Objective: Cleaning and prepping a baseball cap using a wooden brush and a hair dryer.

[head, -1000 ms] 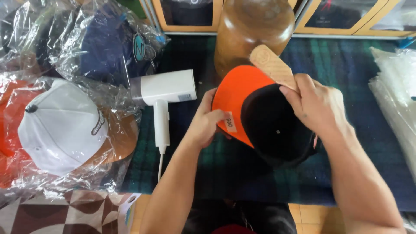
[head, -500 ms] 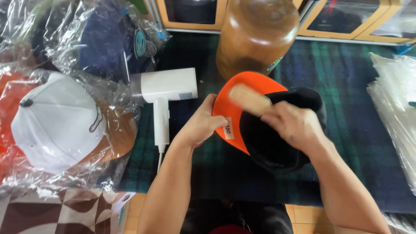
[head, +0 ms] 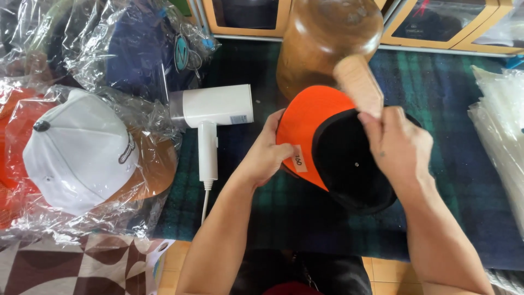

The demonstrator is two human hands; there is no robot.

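A cap with a black crown and an orange brim [head: 338, 153] rests in front of me on a dark green and blue plaid cloth [head: 458, 180]. My left hand [head: 270, 153] pinches the brim's left edge beside a small white sticker. My right hand [head: 396, 145] sits on the crown's far side and grips a flat wooden brush [head: 359, 84] that sticks up and away from the cap.
A rounded wooden form [head: 327, 38] stands just behind the cap. A white handheld steamer [head: 210, 117] with its cord lies to the left. Bagged caps, one white and tan [head: 87, 153], pile at the left. Clear plastic bags [head: 499, 125] lie at the right.
My right hand swept the wooden brush down across the brim, then lifted it back up to the cap's far edge. My left hand has kept its hold on the brim.
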